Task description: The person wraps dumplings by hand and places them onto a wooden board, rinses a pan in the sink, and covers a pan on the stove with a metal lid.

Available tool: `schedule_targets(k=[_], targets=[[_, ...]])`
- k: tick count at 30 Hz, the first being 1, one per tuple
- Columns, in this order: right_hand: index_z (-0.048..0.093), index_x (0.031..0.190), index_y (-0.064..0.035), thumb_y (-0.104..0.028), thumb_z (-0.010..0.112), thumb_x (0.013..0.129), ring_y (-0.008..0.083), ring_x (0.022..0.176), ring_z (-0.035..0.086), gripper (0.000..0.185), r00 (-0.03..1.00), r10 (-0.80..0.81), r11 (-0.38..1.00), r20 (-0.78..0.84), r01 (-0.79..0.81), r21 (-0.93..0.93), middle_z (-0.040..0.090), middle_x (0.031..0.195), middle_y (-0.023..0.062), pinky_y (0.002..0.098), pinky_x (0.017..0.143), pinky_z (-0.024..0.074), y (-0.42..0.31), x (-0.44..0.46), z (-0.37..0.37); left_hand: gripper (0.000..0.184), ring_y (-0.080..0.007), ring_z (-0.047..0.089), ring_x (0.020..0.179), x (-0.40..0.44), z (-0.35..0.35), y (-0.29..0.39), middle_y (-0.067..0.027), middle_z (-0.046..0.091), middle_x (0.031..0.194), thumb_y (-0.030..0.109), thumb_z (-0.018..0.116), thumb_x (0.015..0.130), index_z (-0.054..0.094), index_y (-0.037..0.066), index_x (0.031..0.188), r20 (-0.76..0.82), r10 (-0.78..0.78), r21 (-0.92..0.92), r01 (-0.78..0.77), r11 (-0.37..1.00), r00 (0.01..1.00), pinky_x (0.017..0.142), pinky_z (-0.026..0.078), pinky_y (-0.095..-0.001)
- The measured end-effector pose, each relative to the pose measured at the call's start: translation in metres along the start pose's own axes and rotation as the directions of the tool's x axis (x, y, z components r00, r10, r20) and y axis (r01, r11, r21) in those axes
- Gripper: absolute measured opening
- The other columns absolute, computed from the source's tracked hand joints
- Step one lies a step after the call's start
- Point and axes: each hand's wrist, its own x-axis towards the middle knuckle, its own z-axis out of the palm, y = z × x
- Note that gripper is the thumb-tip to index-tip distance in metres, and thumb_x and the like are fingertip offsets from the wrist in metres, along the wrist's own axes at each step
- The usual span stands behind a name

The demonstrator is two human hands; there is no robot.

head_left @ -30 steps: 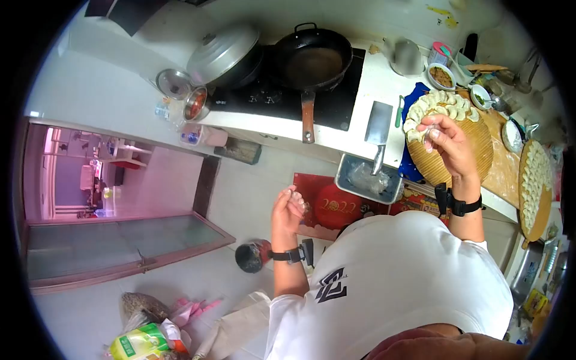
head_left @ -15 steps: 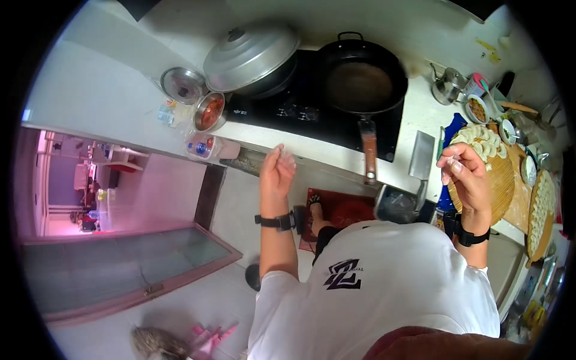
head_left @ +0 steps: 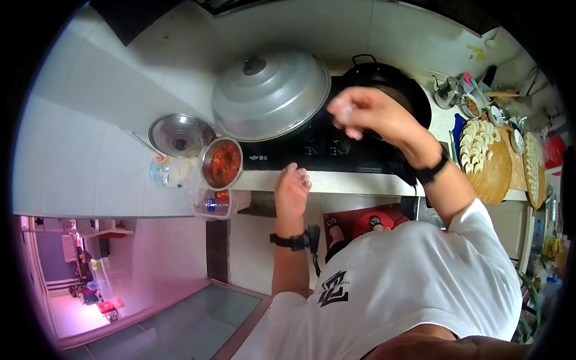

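Observation:
My left hand (head_left: 293, 189) hovers at the counter's front edge, below the stove controls, its fingers loosely bent, apart and holding nothing visible. Stretched over the black stove (head_left: 288, 155) is my right hand (head_left: 363, 113), fingers bent and blurred by motion; whether they hold anything cannot be made out. It is nearest the large domed metal lid (head_left: 273, 99) and partly hides the black frying pan (head_left: 384, 75). Left of my left hand stands a metal bowl of red food (head_left: 224, 164), next to a smaller round lid (head_left: 180, 135).
To the right, dumplings (head_left: 477, 141) lie on a round woven board (head_left: 495, 174); a second board of dumplings (head_left: 533, 159) is beyond. A kettle (head_left: 447, 93) and small bowls stand behind. A plastic container (head_left: 213, 204) is at the counter's left front, above a glass-panelled door (head_left: 180, 327).
The view has shifted left along the counter. My right hand has moved from beside the dumpling board to above the stove, near the big lid. My left hand has come closer to the counter edge.

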Motion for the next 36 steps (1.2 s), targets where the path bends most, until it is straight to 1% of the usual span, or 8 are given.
schedule_targets(k=[10,12,15,20,22,29,31,36], targets=[[0.061,0.089,0.0,-0.026,0.072,0.076,0.0159,0.059,0.062,0.031,0.958,-0.14,0.915,-0.251,0.028,-0.402,0.062,0.075,0.0093,0.0278,0.056,0.0516,0.013,0.223,0.017,0.016,-0.0178,0.059,0.075,-0.068,-0.05,-0.021,-0.0087,0.062,0.085,0.016,0.055,0.094,0.057,0.005,0.105,-0.208,-0.145,-0.02,0.144,0.989,0.967,0.067,0.049,-0.028],[0.064,0.092,0.0024,-0.037,0.07,0.075,0.0245,0.068,0.065,0.043,0.973,-0.111,0.632,-0.204,-0.089,-0.77,0.066,0.082,0.0145,0.0353,0.066,0.0537,0.007,0.248,0.022,0.016,-0.0183,0.059,0.075,-0.069,-0.054,-0.017,-0.0096,0.062,0.085,0.015,0.054,0.094,0.056,0.004,0.105,-0.188,-0.169,-0.031,0.166,0.986,0.968,0.067,0.049,-0.0281],[0.068,0.098,0.0017,-0.044,0.067,0.075,0.0311,0.084,0.066,0.051,0.969,-0.17,0.451,-0.179,-0.085,-0.889,0.068,0.093,0.0171,0.0401,0.078,0.0518,0.014,0.273,0.026,0.015,-0.0191,0.06,0.077,-0.068,-0.043,-0.009,-0.0111,0.063,0.087,0.013,0.053,0.095,0.056,0.003,0.106,-0.183,-0.146,0.015,0.151,0.988,0.972,0.067,0.05,-0.0284],[0.069,0.101,-0.0018,-0.042,0.068,0.075,0.0323,0.097,0.064,0.048,0.979,-0.015,0.326,-0.203,-0.188,-0.927,0.068,0.1,0.0163,0.0434,0.083,0.0497,0.02,0.296,0.026,0.016,-0.0196,0.062,0.078,-0.056,-0.046,-0.01,-0.0115,0.063,0.087,0.012,0.053,0.095,0.055,0.004,0.108,-0.171,-0.095,0.054,0.106,0.993,0.981,0.067,0.05,-0.0288],[0.069,0.1,-0.0023,-0.039,0.069,0.073,0.0333,0.094,0.064,0.045,0.968,-0.23,0.355,-0.102,-0.014,-0.935,0.068,0.099,0.016,0.0438,0.081,0.0502,0.032,0.304,0.021,0.015,-0.0197,0.062,0.077,-0.055,-0.05,-0.011,-0.0112,0.063,0.087,0.012,0.053,0.095,0.055,0.004,0.107,-0.136,-0.117,0.026,0.122,0.992,0.984,0.067,0.05,-0.0289],[0.068,0.095,-0.0016,-0.036,0.068,0.07,0.0352,0.085,0.064,0.043,0.955,-0.291,0.311,0.061,0.154,-0.938,0.068,0.09,0.0174,0.0432,0.076,0.0496,0.029,0.314,0.017,0.017,-0.0185,0.056,0.078,-0.053,-0.043,-0.013,-0.0077,0.061,0.09,0.015,0.054,0.094,0.056,0.006,0.108,-0.25,-0.16,0.124,0.195,0.973,0.955,0.068,0.046,-0.0295],[0.067,0.092,-0.0018,-0.041,0.068,0.069,0.0322,0.082,0.064,0.046,0.916,-0.383,0.381,0.121,0.276,-0.882,0.068,0.086,0.0157,0.041,0.074,0.0497,0.01,0.3,0.003,0.016,-0.0185,0.055,0.078,-0.048,-0.059,-0.015,-0.0063,0.059,0.089,0.014,0.053,0.094,0.057,0.006,0.107,-0.091,-0.176,0.019,0.178,0.984,0.98,0.069,0.047,-0.029],[0.063,0.113,-0.0075,-0.041,0.07,0.079,0.0282,0.082,0.063,0.049,0.984,-0.171,0.43,0.044,0.114,-0.896,0.068,0.098,0.0137,0.0399,0.079,0.0514,-0.067,0.209,-0.02,0.017,-0.0204,0.061,0.081,-0.042,-0.062,-0.004,-0.0125,0.063,0.091,0.012,0.053,0.093,0.057,0.004,0.107,-0.036,-0.186,0.067,0.188,0.98,0.982,0.07,0.05,-0.0294]])
